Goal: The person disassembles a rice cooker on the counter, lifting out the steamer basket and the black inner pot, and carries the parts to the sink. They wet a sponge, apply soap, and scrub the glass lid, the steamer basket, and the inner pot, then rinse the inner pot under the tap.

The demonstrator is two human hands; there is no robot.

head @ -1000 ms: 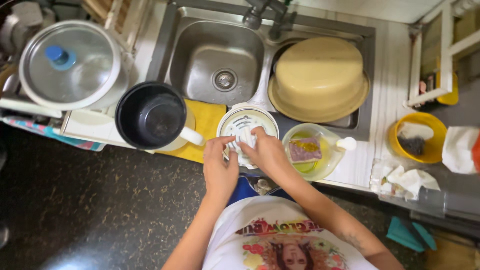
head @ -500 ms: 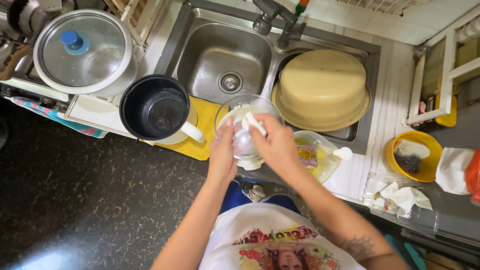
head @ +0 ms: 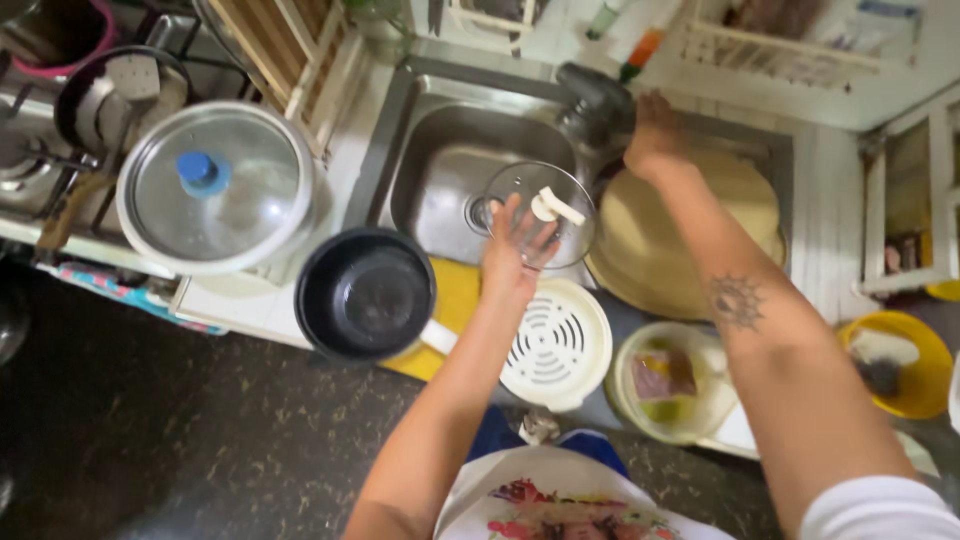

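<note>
We had the sink [head: 450, 165] below our left hand [head: 512, 250], which gripped the clear glass lid [head: 540, 212] by its near rim, knob up. Our right hand [head: 655, 130] rested curled on the tap [head: 595, 100]. Keeping the lid tilted over the basin seemed wise.

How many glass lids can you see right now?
2. One with a blue knob sits on the pot left of the sink; the left hand holds a smaller one with a white handle over the sink basin. Others may be out of frame.
</note>
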